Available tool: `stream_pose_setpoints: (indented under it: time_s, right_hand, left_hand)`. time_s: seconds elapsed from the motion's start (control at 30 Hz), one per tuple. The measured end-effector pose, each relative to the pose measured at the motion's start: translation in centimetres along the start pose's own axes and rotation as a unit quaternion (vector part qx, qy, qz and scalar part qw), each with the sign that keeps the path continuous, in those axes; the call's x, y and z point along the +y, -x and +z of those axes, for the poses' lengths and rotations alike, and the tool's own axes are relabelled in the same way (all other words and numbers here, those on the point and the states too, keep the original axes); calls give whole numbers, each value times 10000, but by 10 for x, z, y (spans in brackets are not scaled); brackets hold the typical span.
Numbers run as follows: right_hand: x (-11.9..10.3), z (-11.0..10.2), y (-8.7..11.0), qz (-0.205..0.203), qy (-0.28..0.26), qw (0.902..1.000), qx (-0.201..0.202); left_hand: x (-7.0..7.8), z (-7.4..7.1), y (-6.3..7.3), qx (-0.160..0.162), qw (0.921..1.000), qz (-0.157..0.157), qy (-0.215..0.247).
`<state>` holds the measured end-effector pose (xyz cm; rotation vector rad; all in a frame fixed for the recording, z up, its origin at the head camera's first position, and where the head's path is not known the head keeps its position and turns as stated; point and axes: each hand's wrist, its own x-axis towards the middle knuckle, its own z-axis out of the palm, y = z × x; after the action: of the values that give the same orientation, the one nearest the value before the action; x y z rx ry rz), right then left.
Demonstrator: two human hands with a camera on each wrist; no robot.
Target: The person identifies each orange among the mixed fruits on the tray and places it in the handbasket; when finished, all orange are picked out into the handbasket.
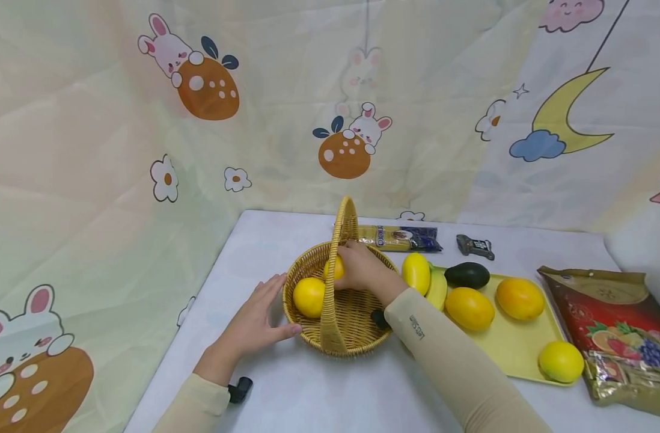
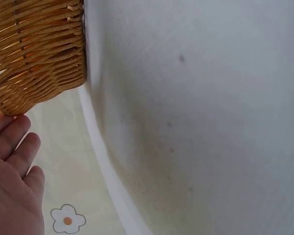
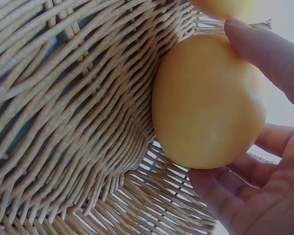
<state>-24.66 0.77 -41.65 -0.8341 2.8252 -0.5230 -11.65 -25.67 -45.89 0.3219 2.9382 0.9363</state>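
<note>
A wicker basket (image 1: 331, 329) with a tall arched handle stands on the white table. My right hand (image 1: 360, 269) reaches into it behind the handle and grips a round yellow-orange fruit (image 3: 208, 103), thumb on one side and fingers on the other. The fruit lies against the woven wall in the right wrist view. A second round yellow-orange fruit (image 1: 308, 297) sits in the basket's left side. My left hand (image 1: 256, 322) rests at the basket's left outer side, fingers extended and thumb apart, with the fingertips at the rim in the left wrist view (image 2: 14, 166).
Right of the basket, a yellow tray (image 1: 516, 355) carries two mangoes (image 1: 469, 308), an avocado (image 1: 467, 275), a banana (image 1: 437, 288) and lemon-yellow fruits (image 1: 561, 361). A pasta packet (image 1: 397, 238) and a small dark packet (image 1: 475, 246) lie behind; a red-brown bag (image 1: 617, 325) lies far right.
</note>
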Motion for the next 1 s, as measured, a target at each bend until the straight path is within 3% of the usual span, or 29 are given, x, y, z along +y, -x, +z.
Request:
stream_pose_setpoints:
  time_s: [0.4,0.7,1.0]
  right_hand:
    - [-3,-8,6,167,17,9998,-71]
    - [-9,-34,15,444,-63,9988,-175]
    - [-2,-62,43,493,-6,9988,-2]
  left_hand:
    - [2,2,0,-45,10000,-39,-52]
    - [0,0,0,19,9999,27,-102]
    - [0,2,-2,17,9999,5,-150]
